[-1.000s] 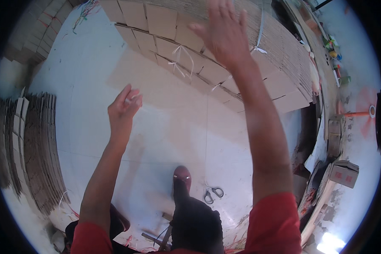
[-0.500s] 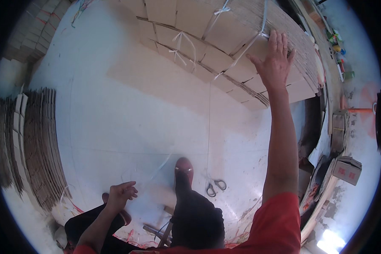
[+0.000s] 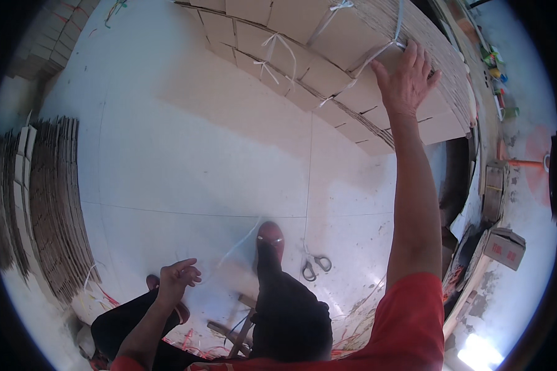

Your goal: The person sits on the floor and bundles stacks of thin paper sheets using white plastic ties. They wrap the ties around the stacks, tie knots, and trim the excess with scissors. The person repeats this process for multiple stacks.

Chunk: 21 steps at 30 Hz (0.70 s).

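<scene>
Right hand (image 3: pixel 407 79): fingers spread, palm flat on the tied cardboard stack (image 3: pixel 328 55) at one o'clock, gripping nothing.
Left hand (image 3: pixel 178 276): at seven o'clock, fingers loosely curled; a thin white string (image 3: pixel 241 242) ran just beside it, hold unclear.
Around: scissors (image 3: pixel 314 266) lay on the floor beside the red shoe (image 3: pixel 270 237); upright cardboard sheets (image 3: pixel 46 204) stood at nine o'clock.
Containers: small box (image 3: pixel 505 246) at four o'clock, contents hidden.

From my headcam: tied cardboard stack (image 3: pixel 328 55) at one o'clock; cardboard sheets (image 3: pixel 43 204) at nine; scissors (image 3: pixel 314 266) on the floor (image 3: pixel 185 154) at six.
</scene>
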Motion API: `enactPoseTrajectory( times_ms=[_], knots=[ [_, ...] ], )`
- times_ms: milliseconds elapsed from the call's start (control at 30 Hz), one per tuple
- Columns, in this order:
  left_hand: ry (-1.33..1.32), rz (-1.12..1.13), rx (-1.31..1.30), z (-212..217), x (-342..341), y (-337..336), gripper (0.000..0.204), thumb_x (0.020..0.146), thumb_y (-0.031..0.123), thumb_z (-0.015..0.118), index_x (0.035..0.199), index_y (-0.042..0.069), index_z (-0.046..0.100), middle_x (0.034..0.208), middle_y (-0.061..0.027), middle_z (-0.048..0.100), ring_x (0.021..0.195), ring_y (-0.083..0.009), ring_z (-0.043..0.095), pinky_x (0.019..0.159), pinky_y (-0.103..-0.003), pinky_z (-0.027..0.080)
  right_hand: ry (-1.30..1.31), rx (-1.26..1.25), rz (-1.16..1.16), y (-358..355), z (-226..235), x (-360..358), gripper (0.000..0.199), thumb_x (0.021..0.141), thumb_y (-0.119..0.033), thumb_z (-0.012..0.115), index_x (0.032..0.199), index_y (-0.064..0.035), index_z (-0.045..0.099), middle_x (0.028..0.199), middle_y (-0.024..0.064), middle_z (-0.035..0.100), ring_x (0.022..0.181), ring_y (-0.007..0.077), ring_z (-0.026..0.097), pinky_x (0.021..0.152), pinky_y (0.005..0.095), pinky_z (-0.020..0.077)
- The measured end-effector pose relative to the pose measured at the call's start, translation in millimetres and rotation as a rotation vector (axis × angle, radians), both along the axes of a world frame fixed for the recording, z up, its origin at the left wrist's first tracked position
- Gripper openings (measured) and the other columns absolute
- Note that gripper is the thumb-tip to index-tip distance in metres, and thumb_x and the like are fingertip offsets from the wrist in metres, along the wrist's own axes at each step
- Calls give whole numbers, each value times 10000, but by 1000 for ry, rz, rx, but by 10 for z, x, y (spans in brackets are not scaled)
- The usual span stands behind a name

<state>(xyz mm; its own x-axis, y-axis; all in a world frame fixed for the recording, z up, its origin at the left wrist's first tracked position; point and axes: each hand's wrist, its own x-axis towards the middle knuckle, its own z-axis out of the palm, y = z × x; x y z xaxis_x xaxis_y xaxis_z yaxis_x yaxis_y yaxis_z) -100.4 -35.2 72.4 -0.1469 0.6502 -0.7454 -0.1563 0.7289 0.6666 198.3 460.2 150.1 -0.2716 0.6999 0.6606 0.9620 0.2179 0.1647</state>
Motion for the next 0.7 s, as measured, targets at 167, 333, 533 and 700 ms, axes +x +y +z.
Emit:
enactPoseTrajectory(
  times_ms=[167, 333, 533, 700],
  knots=[
    [-58, 50, -3, 51, -6, 77, 323, 834, -4, 537, 1147, -82, 528, 836, -143, 652, 719, -196, 658, 581, -245, 519, 91, 13, -38, 145, -18, 10, 761, 702, -613, 595, 1218, -79, 429, 1269, 72, 454, 1211, 268, 380, 1034, 591, 129],
    [-65, 74, 67, 94, 17, 83, 319, 827, 0, 541, 1134, -87, 532, 830, -151, 652, 714, -206, 660, 583, -254, 523, 165, -58, -12, 179, 66, 30, 700, 719, -621, 572, 1178, -101, 476, 1218, 64, 502, 1185, 253, 410, 1033, 587, 142],
    [-22, 38, 65, 200, 102, 139, 312, 832, 8, 538, 1128, -89, 534, 826, -150, 652, 707, -201, 659, 582, -254, 516, 209, -50, -63, 134, 172, -35, 500, 757, -534, 590, 1046, -126, 586, 1026, 56, 586, 1054, 242, 491, 961, 455, 292],
    [-2, 83, 99, 354, 167, 164, 306, 836, 5, 526, 1125, -99, 531, 819, -148, 649, 694, -192, 654, 587, -252, 515, 381, -273, 8, 202, 301, 88, 413, 747, -460, 608, 985, -123, 611, 1048, 57, 599, 1068, 248, 500, 1028, 515, 226]
  ],
)
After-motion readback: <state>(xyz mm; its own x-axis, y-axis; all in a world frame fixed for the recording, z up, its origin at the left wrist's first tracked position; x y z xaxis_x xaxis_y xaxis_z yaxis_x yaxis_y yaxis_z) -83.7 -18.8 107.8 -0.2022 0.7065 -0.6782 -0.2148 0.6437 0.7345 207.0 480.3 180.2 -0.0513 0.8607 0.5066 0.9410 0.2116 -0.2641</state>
